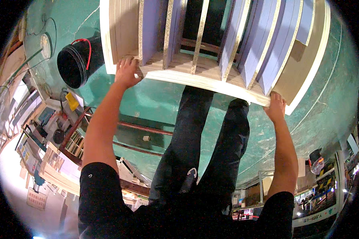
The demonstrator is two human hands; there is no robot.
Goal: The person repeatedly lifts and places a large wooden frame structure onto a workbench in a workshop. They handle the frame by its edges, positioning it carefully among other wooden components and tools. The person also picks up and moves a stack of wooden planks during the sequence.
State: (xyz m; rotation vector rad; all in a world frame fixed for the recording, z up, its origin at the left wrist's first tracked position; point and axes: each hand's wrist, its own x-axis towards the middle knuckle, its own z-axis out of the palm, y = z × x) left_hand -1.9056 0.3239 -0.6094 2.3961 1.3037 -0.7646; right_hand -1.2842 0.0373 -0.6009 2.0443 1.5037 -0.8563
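A pale wooden frame (211,82) spans the top of the head view, its near edge facing me. Inside it stand several upright boards (230,38), with bluish-purple faces and raw chipboard edges, spaced apart like dividers. My left hand (127,72) is closed over the near edge close to the left corner, its fingertips bent over the inner side. At the right corner, my right hand (275,106) grips the same edge, fingers on top. Both arms reach forward, well apart. Below the frame are my legs in dark trousers (191,127).
To the left of the frame a black bucket (72,65) with a red handle lies on the green floor (155,97). Reddish-brown metal rails (147,128) run behind my left leg, near a small pale block (146,138). Stacked wood (60,173) stands lower left; a machine (321,199) lower right.
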